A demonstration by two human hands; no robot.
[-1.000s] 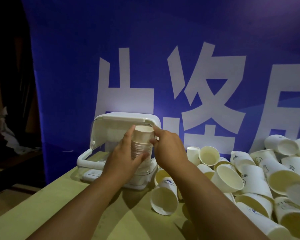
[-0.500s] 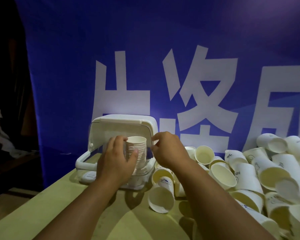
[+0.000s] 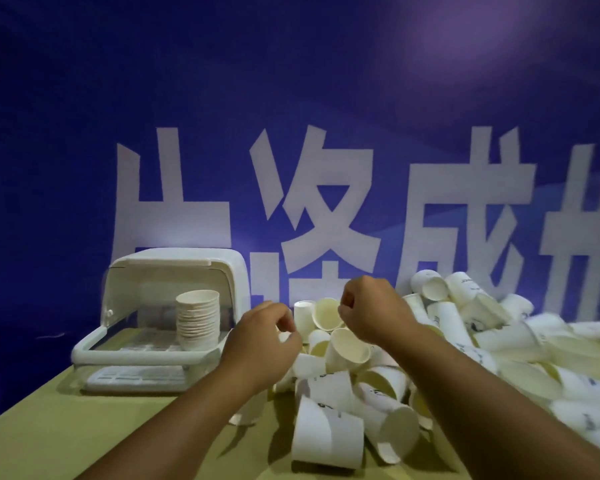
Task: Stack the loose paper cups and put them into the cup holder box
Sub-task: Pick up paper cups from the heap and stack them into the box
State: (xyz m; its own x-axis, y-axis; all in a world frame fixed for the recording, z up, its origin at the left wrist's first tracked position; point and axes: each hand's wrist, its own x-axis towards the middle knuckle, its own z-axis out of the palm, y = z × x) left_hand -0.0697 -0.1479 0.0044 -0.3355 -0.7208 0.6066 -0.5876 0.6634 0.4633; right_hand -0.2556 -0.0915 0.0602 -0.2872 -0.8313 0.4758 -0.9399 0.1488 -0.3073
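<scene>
A stack of white paper cups (image 3: 198, 318) stands upright inside the white cup holder box (image 3: 146, 356), whose clear lid (image 3: 174, 271) is raised. To the right of the box, my left hand (image 3: 260, 344) hovers with its fingers curled loosely and nothing in it. My right hand (image 3: 371, 313) is further right, above a pile of loose paper cups (image 3: 361, 375), fingers curled, holding nothing. Both hands are clear of the stack.
Loose cups spread across the right side of the yellow-green table (image 3: 66, 438), one large cup (image 3: 326, 434) lying near the front. A blue banner with white characters (image 3: 326, 202) hangs right behind the table. The table's left edge borders a dark gap.
Both hands held the cup stack and lowered it into the box. They have let go and moved right toward the loose pile; the stack now stands alone in the box.
</scene>
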